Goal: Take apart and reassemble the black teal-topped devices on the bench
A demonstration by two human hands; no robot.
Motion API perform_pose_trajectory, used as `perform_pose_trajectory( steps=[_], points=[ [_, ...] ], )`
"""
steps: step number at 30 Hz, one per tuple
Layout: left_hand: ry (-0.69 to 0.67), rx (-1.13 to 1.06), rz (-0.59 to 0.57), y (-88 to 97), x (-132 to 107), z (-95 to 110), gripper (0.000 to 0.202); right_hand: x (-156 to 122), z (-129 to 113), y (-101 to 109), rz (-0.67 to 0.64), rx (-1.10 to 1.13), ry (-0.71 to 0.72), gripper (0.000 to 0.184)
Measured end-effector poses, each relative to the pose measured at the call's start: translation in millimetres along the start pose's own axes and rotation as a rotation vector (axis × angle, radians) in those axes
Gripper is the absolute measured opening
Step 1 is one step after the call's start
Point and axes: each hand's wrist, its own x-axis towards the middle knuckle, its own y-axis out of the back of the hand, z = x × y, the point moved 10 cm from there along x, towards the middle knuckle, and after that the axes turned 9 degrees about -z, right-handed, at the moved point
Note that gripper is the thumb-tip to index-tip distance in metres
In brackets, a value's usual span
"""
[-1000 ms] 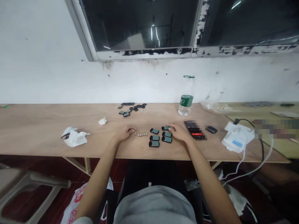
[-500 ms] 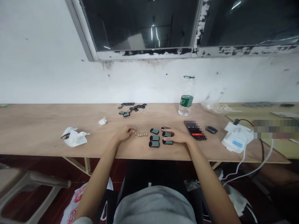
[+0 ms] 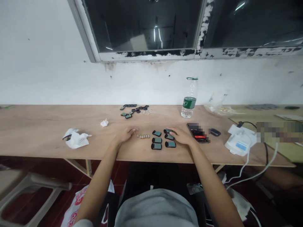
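On the wooden table, small black pieces with grey-green rectangular faces lie in two columns. My right hand (image 3: 181, 136) is at the right column, its fingers apart and stretched over the edges of the top piece (image 3: 168, 130) and the middle piece (image 3: 169, 136). The lower right piece (image 3: 170, 144) lies uncovered, and the left column includes a middle piece (image 3: 156, 140). My left hand (image 3: 127, 134) rests on the table with its fingers curled together; anything inside them is hidden. Just right of its fingertips sits a short row of small silvery-gold parts (image 3: 145, 136).
Behind are more black pieces (image 3: 136, 110) and scattered tiny white bits (image 3: 146, 111). A water bottle (image 3: 188, 102) stands near the wall. To the right lie a phone (image 3: 196, 132), a dark oval object (image 3: 215, 132) and a white device (image 3: 240, 142) with cables. Crumpled tissue (image 3: 77, 139) lies left.
My right hand has drawn back slightly to the right, uncovering the lower right piece. My left hand's fingers have closed together and shifted slightly away from the small metallic parts.
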Motion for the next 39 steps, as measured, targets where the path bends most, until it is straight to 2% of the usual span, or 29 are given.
perform_pose_trajectory(
  steps=[6, 11, 18, 22, 28, 35, 39],
  points=[
    [0.006, -0.029, -0.05, -2.0, -3.7, 11.4, 0.054, -2.7, 19.8, 15.3, 0.161, -0.117, -0.125, 0.029],
    [0.026, -0.047, -0.077, -5.4, -3.3, 9.1, 0.051, -4.2, 30.0, 22.0, 0.21, -0.149, -0.208, 0.023],
    [0.029, -0.016, -0.071, -5.4, -0.9, 0.7, 0.045, -6.4, 29.3, 22.0, 0.247, -0.196, -0.223, 0.023],
    [0.005, 0.052, -0.082, -5.5, -2.4, 8.5, 0.039, -5.8, 33.4, 19.1, 0.244, -0.181, -0.218, 0.02],
    [-0.003, 0.122, -0.095, -5.1, -5.6, 19.2, 0.034, -4.9, 36.1, 20.6, 0.267, -0.055, -0.189, 0.027],
    [0.044, 0.137, -0.044, -2.3, -7.2, 22.5, 0.032, -5.4, 31.4, 21.7, 0.282, -0.028, -0.166, 0.027],
    [0.005, 0.096, 0.008, 6.3, -10.0, 43.1, 0.032, -6.2, 25.8, 25.2, 0.302, 0.074, -0.166, 0.025]
  ],
)
